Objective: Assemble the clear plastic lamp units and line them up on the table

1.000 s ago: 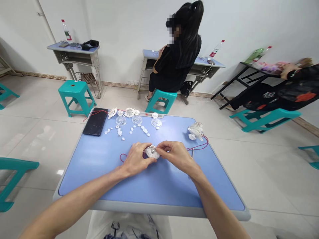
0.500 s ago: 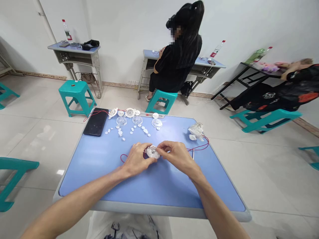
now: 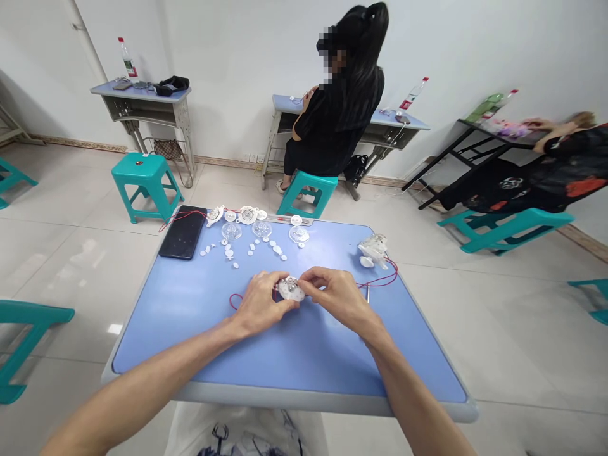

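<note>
Over the middle of the blue desk (image 3: 199, 354), a small round white plastic housing (image 3: 291, 289) with metal parts in it sits between my hands. My left hand (image 3: 262, 303) grips it by its left side, thumb below and fingers above. At its upper right edge, my right hand (image 3: 332, 292) has thumb and forefinger pinched together; what they hold, if anything, is too small to make out. A red wire (image 3: 234, 301) loops out beside my left hand. Farther back lie clear round covers (image 3: 261, 229), small white gears (image 3: 277, 250) and a white housing (image 3: 247, 215).
A black phone (image 3: 183, 234) lies at the desk's back left. At the back right is a white assembly (image 3: 373, 250) with red wires, and a thin metal rod (image 3: 368, 293) is by my right wrist. A person in black (image 3: 337, 107) sits ahead on a green stool (image 3: 308, 190).
The housing has tilted slightly between my fingers, showing its face a little differently. Both hands stay in nearly the same place.
</note>
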{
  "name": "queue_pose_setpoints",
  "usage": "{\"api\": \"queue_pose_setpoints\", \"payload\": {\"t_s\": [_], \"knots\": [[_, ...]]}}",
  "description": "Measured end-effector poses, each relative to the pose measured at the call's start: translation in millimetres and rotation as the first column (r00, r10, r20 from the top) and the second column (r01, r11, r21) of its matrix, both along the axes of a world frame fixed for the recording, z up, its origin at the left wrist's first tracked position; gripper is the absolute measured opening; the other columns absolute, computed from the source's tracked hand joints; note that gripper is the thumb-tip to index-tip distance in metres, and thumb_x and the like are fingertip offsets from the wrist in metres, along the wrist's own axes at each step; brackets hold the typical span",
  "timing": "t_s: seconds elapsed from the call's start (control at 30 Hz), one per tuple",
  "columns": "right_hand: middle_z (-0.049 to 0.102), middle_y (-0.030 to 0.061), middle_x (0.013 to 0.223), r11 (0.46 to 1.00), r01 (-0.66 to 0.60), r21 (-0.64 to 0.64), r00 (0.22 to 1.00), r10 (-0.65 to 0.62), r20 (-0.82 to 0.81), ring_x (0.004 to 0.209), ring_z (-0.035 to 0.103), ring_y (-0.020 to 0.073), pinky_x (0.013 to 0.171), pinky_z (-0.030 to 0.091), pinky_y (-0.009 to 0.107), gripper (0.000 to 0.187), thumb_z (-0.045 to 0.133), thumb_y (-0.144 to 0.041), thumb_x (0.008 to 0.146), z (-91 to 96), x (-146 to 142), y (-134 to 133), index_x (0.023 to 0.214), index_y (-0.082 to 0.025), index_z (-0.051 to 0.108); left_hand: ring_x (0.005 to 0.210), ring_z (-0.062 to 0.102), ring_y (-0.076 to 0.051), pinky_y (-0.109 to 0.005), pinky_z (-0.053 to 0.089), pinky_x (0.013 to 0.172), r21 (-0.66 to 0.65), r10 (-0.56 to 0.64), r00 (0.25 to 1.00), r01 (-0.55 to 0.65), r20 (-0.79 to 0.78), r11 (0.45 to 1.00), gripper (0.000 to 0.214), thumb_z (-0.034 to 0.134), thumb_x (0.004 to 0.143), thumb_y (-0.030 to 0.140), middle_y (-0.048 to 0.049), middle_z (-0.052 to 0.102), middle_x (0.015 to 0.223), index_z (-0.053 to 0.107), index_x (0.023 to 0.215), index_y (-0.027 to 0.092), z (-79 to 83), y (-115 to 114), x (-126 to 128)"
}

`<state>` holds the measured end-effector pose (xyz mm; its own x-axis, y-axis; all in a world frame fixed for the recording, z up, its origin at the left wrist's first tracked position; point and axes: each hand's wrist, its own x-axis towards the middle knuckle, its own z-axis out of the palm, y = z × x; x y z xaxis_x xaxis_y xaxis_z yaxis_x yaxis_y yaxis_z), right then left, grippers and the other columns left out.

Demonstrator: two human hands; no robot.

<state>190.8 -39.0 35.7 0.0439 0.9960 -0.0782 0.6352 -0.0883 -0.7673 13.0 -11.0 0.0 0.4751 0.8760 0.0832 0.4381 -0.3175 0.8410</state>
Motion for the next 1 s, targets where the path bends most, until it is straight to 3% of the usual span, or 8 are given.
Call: {"api": "queue_pose_setpoints", "payload": {"t_s": [0.3, 0.6, 1.0], "knots": [[0.071, 0.0013, 0.076, 0.999, -0.018, -0.048, 0.997, 0.014, -0.076, 0.073, 0.068, 0.0170, 0.061, 0.054, 0.025, 0.018, 0.058, -0.035, 0.082, -2.9, 2.6, 2.5, 0.082, -0.021, 0.069, 0.097, 0.060, -0.024, -0.037, 0.046, 0.089, -0.010, 0.008, 1.000, -0.008, 0.014, 1.000, 0.048, 0.080, 0.071, 0.028, -0.0045, 0.068, 0.103, 0.064, 0.115, 0.019, -0.2, 0.1, -0.7], [0.067, 0.0025, 0.076, 0.984, -0.048, -0.173, 0.967, 0.002, -0.254, 0.074, 0.064, 0.0167, 0.060, 0.052, 0.026, 0.027, 0.062, -0.045, 0.077, -4.3, 7.0, 7.8, 0.081, -0.018, 0.065, 0.098, 0.060, -0.024, -0.038, 0.046, 0.089, -0.004, 0.012, 1.000, -0.012, 0.016, 1.000, 0.049, 0.081, 0.069, 0.027, -0.0050, 0.068, 0.103, 0.064, 0.115, 0.019, -2.7, 0.3, -1.0], [0.064, 0.0020, 0.072, 0.966, -0.137, -0.217, 0.928, 0.048, -0.370, 0.071, 0.061, 0.0139, 0.058, 0.051, 0.023, 0.038, 0.070, -0.053, 0.071, -3.0, 16.8, 15.0, 0.078, -0.016, 0.066, 0.097, 0.060, -0.024, -0.037, 0.046, 0.088, -0.014, 0.014, 1.000, -0.013, 0.027, 1.000, 0.046, 0.079, 0.071, 0.027, -0.0045, 0.068, 0.102, 0.065, 0.114, 0.019, -1.8, -0.2, -0.5]]}}
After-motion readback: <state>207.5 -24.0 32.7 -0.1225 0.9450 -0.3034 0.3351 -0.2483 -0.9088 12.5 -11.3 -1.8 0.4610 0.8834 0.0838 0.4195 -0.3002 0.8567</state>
